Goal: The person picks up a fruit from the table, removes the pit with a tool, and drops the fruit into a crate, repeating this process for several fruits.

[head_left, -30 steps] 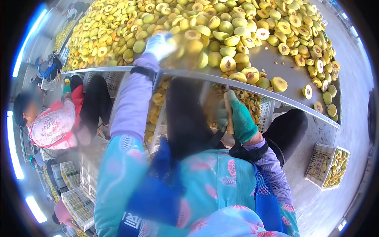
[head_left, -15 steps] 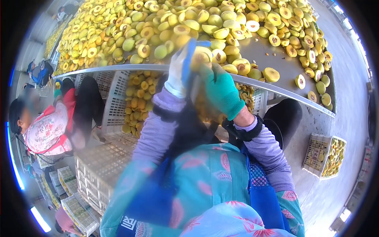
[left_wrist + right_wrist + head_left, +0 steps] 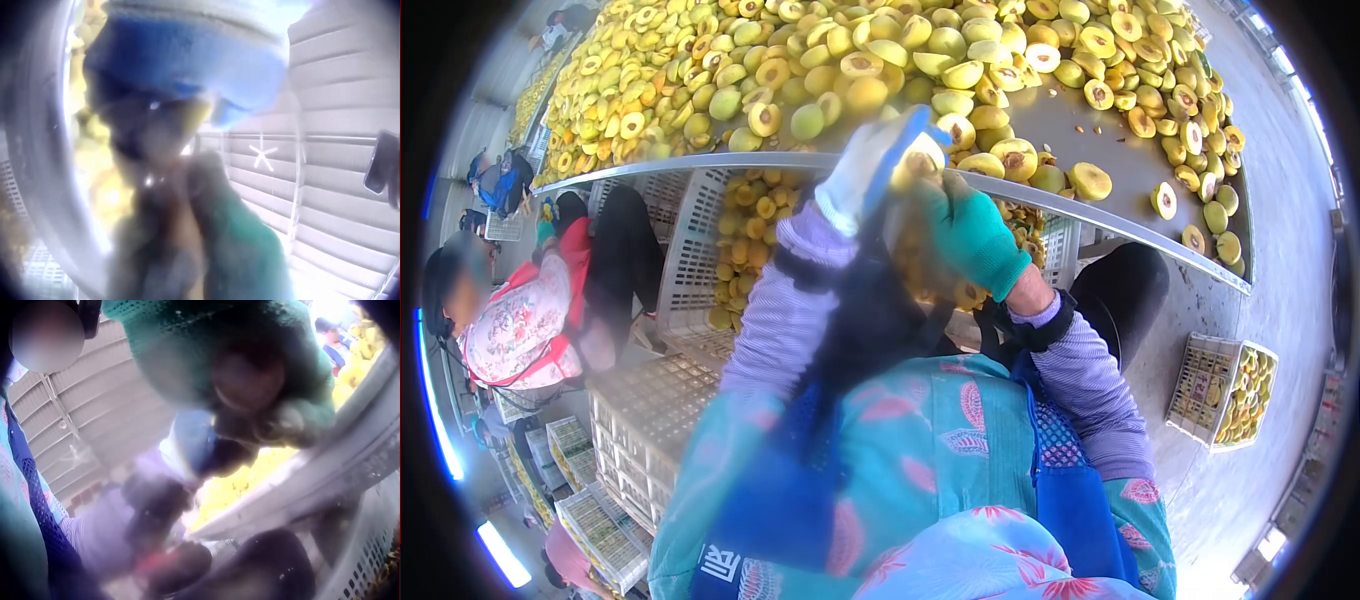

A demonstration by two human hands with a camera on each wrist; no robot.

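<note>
My left hand, in a white glove with a blue palm, holds a yellow peach half just over the table's near edge. Right against the fruit is my right hand, in a green glove. It grips a tool by its wooden handle, whose round end shows in the right wrist view. The tool's tip is hidden at the fruit, between the two hands. Beyond the hands, a large heap of halved peaches covers much of the metal table, many with brown stones still in them.
The table's raised metal rim runs in front of my knees. Beneath it stand a white crate beside peach halves and more cut fruit. Stacked crates are at my left, near a seated person. Another filled crate stands on the right floor.
My left hand came back from the heap with a peach half and met my right hand, which rose from below the rim with the tool. Over the last half second both hands stayed together.
</note>
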